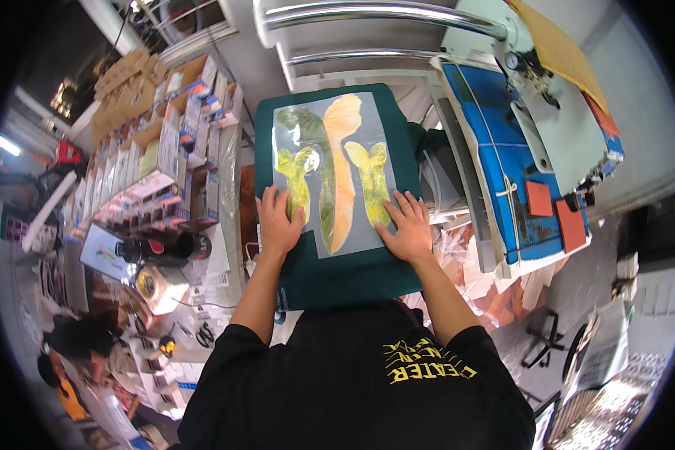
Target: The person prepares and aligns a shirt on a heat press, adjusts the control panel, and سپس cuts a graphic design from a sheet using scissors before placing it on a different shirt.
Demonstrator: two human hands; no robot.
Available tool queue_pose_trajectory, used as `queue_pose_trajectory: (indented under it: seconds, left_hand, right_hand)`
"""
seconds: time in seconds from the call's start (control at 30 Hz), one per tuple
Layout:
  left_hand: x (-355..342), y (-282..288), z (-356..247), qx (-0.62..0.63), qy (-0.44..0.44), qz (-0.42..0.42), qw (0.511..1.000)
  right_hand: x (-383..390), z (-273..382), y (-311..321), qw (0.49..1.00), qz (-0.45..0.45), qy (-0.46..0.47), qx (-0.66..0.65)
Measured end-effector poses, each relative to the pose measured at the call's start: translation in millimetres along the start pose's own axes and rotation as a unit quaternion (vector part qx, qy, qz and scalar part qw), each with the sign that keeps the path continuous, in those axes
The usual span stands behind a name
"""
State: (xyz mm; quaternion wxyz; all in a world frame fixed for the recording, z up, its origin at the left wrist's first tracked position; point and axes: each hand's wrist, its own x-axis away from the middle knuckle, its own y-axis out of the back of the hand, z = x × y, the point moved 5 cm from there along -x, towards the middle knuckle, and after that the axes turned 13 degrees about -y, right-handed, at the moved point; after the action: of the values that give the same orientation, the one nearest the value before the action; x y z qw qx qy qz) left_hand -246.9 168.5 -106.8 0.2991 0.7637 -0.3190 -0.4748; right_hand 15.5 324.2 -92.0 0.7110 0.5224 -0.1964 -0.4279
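A dark green cloth [315, 285] is spread smoothly over a rectangular board in front of me. On it lies a clear, shiny film sheet [364, 238], printed with a long green and orange leaf-like shape [343, 180] and two smaller yellow-green shapes, one on each side. My left hand [279, 223] rests on the sheet's left edge, fingers outstretched beside the left yellow-green shape [298, 184]. Over the right edge my right hand [408, 227] lies flat with fingers spread, touching the lower part of the right yellow-green shape [371, 176]. Neither hand grasps anything.
Chrome rails [386, 13] cross beyond the board. On the right stands a machine with a blue bed [495, 169] and rust-red pads [538, 199]. Cardboard boxes [157, 154], a dark bottle [193, 246] and scissors [205, 335] fill the left bench. Another person [82, 337] is at lower left.
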Motion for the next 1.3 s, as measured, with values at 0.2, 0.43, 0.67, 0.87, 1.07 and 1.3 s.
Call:
queue_pose_trajectory:
  seconds: [0.2,0.43,0.67,0.87,1.07,1.3]
  left_hand:
    - [41.3,23.9,5.2,-0.01,0.081,-0.013,0.997]
    - [82.5,38.2,14.0,0.145,0.173,0.022,0.974]
    - [117.9,25.1,28.5,0.24,0.299,0.007,0.924]
    - [116.9,27.4,25.3,0.267,0.343,0.014,0.9]
    - [78.1,52.2,-10.8,-0.04,0.09,-0.003,0.995]
    - [56.1,32.5,-26.1,-0.05,0.029,0.077,0.995]
  right_hand:
    - [-3.7,-4.1,-3.7,0.999,0.011,0.008,0.035]
    - [-1.1,-2.6,2.7,0.998,-0.017,0.041,-0.048]
    - [6.4,-7.0,-7.9,0.997,-0.028,0.066,-0.004]
    - [5.2,-4.5,-10.4,0.998,-0.032,0.058,0.016]
    - [2.5,-4.4,-9.4,0.998,-0.036,0.049,0.007]
    - [3.0,-5.7,-4.4,0.997,-0.025,0.066,-0.012]
